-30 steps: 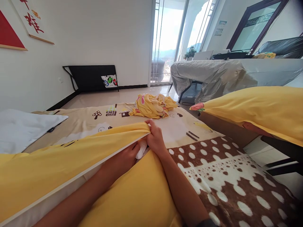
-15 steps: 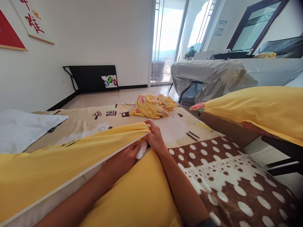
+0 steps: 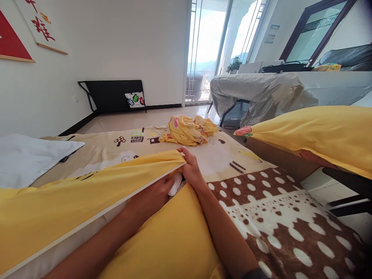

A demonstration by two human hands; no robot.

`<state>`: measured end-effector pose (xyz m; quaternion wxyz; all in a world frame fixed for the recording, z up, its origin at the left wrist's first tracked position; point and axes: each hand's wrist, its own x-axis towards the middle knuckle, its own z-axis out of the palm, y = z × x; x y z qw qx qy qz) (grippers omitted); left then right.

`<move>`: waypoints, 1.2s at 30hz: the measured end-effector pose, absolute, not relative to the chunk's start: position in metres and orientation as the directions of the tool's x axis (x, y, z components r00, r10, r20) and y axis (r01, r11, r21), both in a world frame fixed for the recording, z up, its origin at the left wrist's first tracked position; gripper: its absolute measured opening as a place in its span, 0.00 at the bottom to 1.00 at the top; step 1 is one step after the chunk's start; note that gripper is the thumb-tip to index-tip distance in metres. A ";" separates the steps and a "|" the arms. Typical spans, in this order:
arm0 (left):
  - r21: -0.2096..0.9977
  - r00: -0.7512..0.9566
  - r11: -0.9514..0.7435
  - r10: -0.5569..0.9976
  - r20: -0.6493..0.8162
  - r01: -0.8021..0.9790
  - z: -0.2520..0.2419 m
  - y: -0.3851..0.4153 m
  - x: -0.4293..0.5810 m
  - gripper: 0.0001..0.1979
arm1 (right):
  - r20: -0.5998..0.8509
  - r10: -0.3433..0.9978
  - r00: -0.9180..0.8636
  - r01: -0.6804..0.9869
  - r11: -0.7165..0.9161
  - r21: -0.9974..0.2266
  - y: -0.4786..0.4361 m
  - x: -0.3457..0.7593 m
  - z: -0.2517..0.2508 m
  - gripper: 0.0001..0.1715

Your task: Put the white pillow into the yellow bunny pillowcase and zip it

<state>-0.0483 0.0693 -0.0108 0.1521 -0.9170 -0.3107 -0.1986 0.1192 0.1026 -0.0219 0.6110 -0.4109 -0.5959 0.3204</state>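
A yellow pillowcase with a pale edge lies open across the front, its mouth facing me. My right hand pinches the pillowcase at the far corner of its opening. Inside the opening, my left hand is closed on a white pillow corner close to the right hand. Its fingertips are partly hidden by the cloth. White pillow fabric also shows under the pillowcase's edge along my left forearm. The lower yellow layer spreads between my two forearms.
A patterned blanket covers the surface beneath. Crumpled yellow cloth lies ahead, and a white pillow is at the left. Another yellow pillow rests at the right. Behind stands a plastic-covered table; a black folded frame leans on the wall.
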 end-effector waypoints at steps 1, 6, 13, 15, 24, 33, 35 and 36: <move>-0.167 0.716 -0.738 0.534 0.450 0.654 -0.010 0.068 -0.047 0.19 | 0.468 0.880 0.087 0.109 0.458 -0.882 0.102 0.119 -0.022 0.12; -0.183 0.663 -0.660 0.614 0.427 0.729 -0.012 0.065 -0.045 0.20 | 0.498 0.856 0.139 0.186 0.471 -0.862 0.099 0.120 -0.020 0.13; -0.212 0.722 -0.719 0.535 0.438 0.662 -0.014 0.074 -0.045 0.17 | 0.474 0.877 0.083 0.118 0.463 -0.878 0.102 0.119 -0.022 0.13; -0.220 0.719 -0.720 0.514 0.467 0.658 -0.013 0.076 -0.045 0.18 | 0.482 0.873 0.076 0.172 0.464 -0.869 0.101 0.121 -0.022 0.13; -0.041 0.670 -0.779 0.509 0.541 0.625 -0.007 0.074 -0.039 0.25 | 0.413 0.908 -0.070 0.479 0.394 -0.785 0.088 0.128 -0.001 0.15; -0.114 0.682 -0.762 0.489 0.544 0.637 -0.019 0.082 -0.044 0.22 | 0.443 0.888 -0.122 0.645 0.410 -0.645 0.085 0.121 0.003 0.08; -0.157 0.686 -0.743 0.487 0.541 0.651 -0.017 0.080 -0.044 0.23 | 0.499 0.864 -0.076 0.592 0.441 -0.675 0.085 0.120 0.002 0.12; -0.187 0.697 -0.736 0.480 0.533 0.651 -0.016 0.079 -0.045 0.23 | 0.513 0.857 -0.044 0.568 0.444 -0.693 0.085 0.119 0.002 0.15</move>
